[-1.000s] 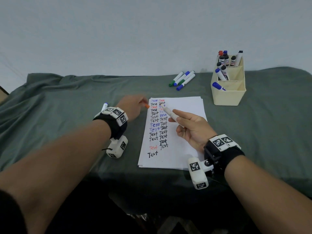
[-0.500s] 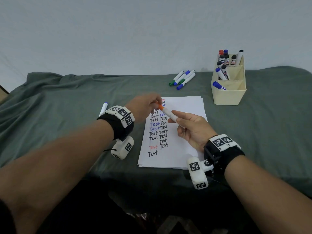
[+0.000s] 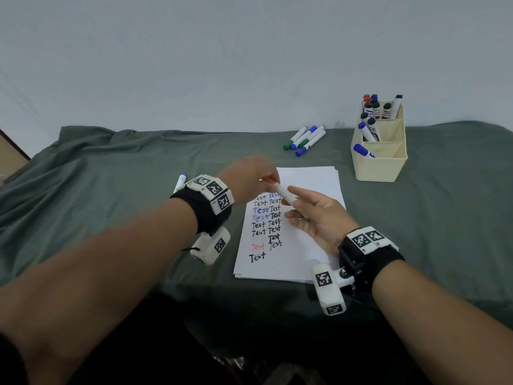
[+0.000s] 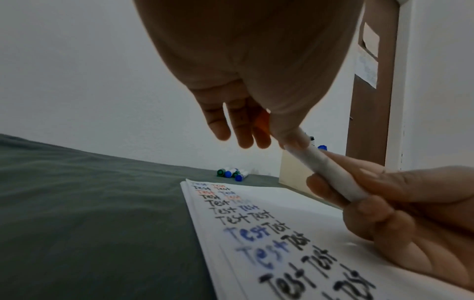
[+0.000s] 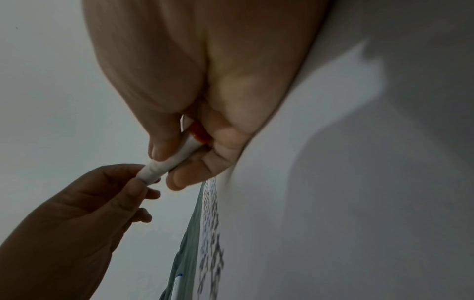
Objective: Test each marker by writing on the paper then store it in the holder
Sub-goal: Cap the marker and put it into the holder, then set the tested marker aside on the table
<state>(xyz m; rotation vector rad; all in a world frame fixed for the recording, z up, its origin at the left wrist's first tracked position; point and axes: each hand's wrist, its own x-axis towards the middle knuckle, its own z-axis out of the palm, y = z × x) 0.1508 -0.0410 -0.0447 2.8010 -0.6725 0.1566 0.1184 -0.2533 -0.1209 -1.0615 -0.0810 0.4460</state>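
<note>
Above the paper (image 3: 308, 190), the right hand (image 3: 319, 215) pinches the white marker (image 3: 286, 193). Left hand (image 3: 251, 180) fingers clamp its orange cap (image 3: 268, 180).

R hand (image 3: 322, 218) holds a white marker w/ orange cap (image 3: 283, 191) by its barrel, thumb & curled fingers (image 3: 298, 213) round it, above the stack of white paper sheets (image 3: 308, 245) w/ "Test" written in black, blue & red columns. L hand (image 3: 251, 180) pinches the orange cap end. Paper lies on a counter under wrinkled grey-green cloth (image 3: 111, 204). Cream plastic 3-compartment holder (image 3: 379, 165) far R, markers standing in each compartment. Four white markers w/ green & blue caps (image 3: 305, 138) lie together behind paper. One more white marker (image 3: 180, 182) partly hidden behind L wristband.
</note>
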